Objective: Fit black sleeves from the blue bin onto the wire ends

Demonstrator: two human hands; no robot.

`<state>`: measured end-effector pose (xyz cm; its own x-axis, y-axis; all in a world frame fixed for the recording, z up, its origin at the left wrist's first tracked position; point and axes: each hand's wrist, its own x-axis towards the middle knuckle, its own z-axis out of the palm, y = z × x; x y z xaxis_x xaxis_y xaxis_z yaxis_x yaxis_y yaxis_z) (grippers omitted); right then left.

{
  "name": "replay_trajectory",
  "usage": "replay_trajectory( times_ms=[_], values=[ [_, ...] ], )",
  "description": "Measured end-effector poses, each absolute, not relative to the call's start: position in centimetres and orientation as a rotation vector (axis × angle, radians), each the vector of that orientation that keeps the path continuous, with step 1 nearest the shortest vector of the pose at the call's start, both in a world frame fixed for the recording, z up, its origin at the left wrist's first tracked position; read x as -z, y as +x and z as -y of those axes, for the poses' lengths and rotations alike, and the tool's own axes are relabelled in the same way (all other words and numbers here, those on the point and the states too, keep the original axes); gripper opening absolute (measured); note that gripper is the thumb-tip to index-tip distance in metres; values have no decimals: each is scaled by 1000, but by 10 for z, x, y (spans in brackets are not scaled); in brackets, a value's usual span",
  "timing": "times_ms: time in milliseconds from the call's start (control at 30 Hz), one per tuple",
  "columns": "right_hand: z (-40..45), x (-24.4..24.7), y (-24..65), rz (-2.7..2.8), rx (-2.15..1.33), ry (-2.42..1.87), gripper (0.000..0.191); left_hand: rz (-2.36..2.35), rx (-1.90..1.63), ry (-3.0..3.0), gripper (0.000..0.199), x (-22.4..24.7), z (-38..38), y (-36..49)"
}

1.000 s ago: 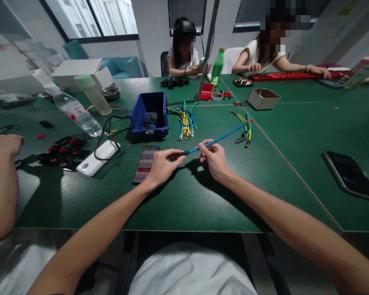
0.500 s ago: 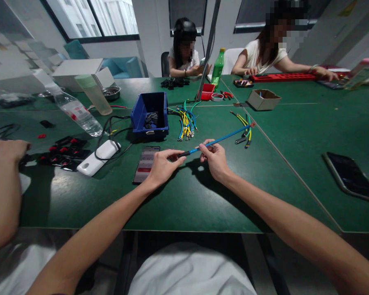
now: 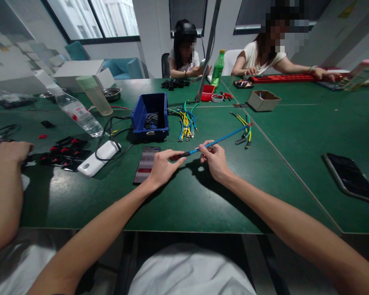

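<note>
Green tabletop begins at a straight near edge in front of a white shirt; both forearms cross that edge, and smooth surface stretches between it and the hands. A co-worker's arm borders this space on the left. Just above the table, the left hand pinches the black end of a blue cable, while the right hand grasps it farther along. Beside the left wrist lies a lit phone; a white device narrows the room further left. Rightward, green surface runs past a slanting seam to a dark phone. The cable slopes away toward some loose wires; whether its tip touches them, I cannot tell. Beyond the left hand stands a blue bin, a wire bundle just beside its right wall. Farther off stand a cardboard box and a green bottle.
</note>
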<state>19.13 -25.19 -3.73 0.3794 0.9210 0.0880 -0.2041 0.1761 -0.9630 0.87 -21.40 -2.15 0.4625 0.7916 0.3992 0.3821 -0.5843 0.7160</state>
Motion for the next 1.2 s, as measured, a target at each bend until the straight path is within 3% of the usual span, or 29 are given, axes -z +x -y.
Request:
replay_trajectory(
  times_ms=[1200],
  values=[
    [252, 40, 194, 898, -933, -1127, 35, -918, -1026, 2305, 19, 23, 214, 7]
  ],
)
